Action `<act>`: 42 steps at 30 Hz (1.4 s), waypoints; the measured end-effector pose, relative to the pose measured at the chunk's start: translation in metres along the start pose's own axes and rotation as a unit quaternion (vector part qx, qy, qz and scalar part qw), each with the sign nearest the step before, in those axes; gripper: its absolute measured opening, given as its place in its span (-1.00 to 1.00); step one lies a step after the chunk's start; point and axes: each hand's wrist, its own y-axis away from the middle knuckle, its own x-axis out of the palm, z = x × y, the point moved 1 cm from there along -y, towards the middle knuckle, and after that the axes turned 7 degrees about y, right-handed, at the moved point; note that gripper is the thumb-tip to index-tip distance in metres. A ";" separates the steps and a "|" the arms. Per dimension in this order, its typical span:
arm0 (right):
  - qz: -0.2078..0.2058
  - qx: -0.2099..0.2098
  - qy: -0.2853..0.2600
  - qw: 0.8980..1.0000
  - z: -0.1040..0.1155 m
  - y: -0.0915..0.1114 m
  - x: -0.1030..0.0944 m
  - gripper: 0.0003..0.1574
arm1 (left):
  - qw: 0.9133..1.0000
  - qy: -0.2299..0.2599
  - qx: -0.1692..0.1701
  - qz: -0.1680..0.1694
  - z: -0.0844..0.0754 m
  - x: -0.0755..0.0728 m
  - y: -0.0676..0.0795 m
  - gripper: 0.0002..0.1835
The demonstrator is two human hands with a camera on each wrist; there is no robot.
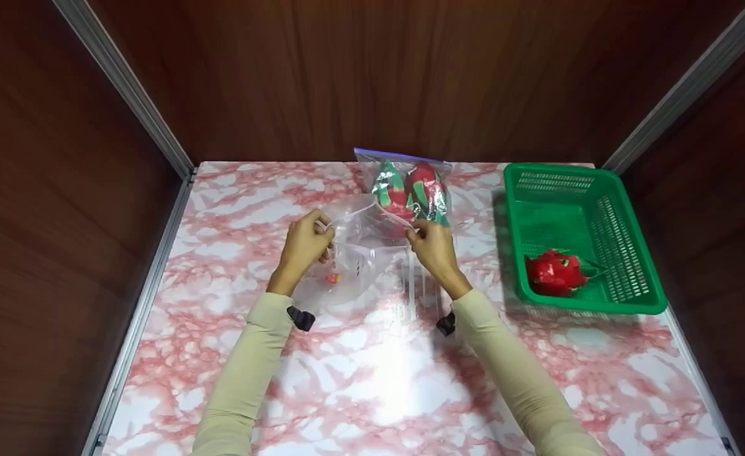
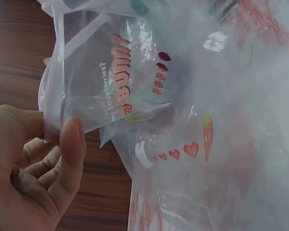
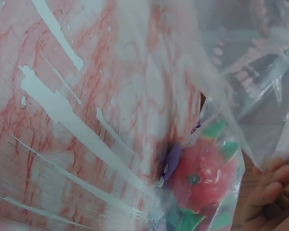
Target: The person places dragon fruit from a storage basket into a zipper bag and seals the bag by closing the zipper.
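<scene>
The left sleeve (image 1: pixel 244 380) and right sleeve (image 1: pixel 516 370) are long, plain and pale khaki-yellow, in fairly close-fitting cloth that creases across the forearms and ends at the wrists. A small, chunky black left wrist camera (image 1: pixel 301 318) juts from one cuff, a black right wrist camera (image 1: pixel 446 324) from the other. The left hand (image 1: pixel 307 240) and right hand (image 1: pixel 434 250) are bare.

Green basket (image 1: pixel 552 218): 1
Clear bags: 2, both left of green basket; 1 open bag (image 1: pixel 359 259), 1 filled bag (image 1: pixel 404 166)
Dragon fruit (image 1: pixel 556 273): 3 visible; 1 inside green basket, 2 left of it in filled bag
Hands: 2, both left of green basket; 1 left hand (image 1: pixel 306 239), 1 right hand (image 1: pixel 434 248)
Black wrist pieces (image 1: pixel 300 318): 2, left of green basket
Worktop (image 1: pixel 347 380): 1, under green basket
Wood panels (image 1: pixel 372 82): 3; behind, right and far left of green basket
</scene>
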 end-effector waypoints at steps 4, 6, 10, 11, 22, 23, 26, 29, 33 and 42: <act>0.034 0.003 -0.032 0.999 0.001 0.000 0.001 -0.76 | 1.000 0.024 0.005 0.004 -0.002 0.003 0.000 -0.85; 0.046 0.006 -0.044 0.998 0.000 0.001 0.002 -0.75 | 0.999 0.040 0.005 0.009 -0.003 0.005 0.001 -0.85; 0.069 0.014 -0.072 0.995 0.000 0.000 0.005 -0.76 | 0.998 0.059 -0.007 0.020 -0.005 0.008 0.002 -0.81; 0.073 0.016 -0.076 0.994 0.000 0.000 0.006 -0.76 | 0.998 0.064 -0.010 0.022 -0.005 0.009 0.002 -0.79; 0.101 0.016 -0.105 0.989 0.004 0.001 0.011 -0.73 | 0.993 0.114 -0.016 0.023 -0.007 0.016 0.003 -0.91; 0.103 0.017 -0.105 0.989 0.004 0.001 0.011 -0.73 | 0.993 0.117 -0.016 0.024 -0.007 0.017 0.003 -0.93; 0.105 0.022 -0.105 0.989 0.002 0.000 0.010 -0.70 | 0.992 0.125 -0.017 0.030 -0.008 0.018 0.002 -0.93; 0.105 0.023 -0.108 0.988 0.001 -0.001 0.005 -0.67 | 0.991 0.129 -0.016 0.034 -0.008 0.018 0.002 -0.92; 0.104 0.016 -0.109 0.988 -0.001 -0.003 -0.003 -0.66 | 0.991 0.129 -0.015 0.032 -0.008 0.018 0.002 -0.92; 0.108 -0.033 -0.059 0.992 -0.007 -0.013 -0.018 -0.69 | 0.991 0.133 -0.014 0.029 -0.007 0.018 0.001 -0.90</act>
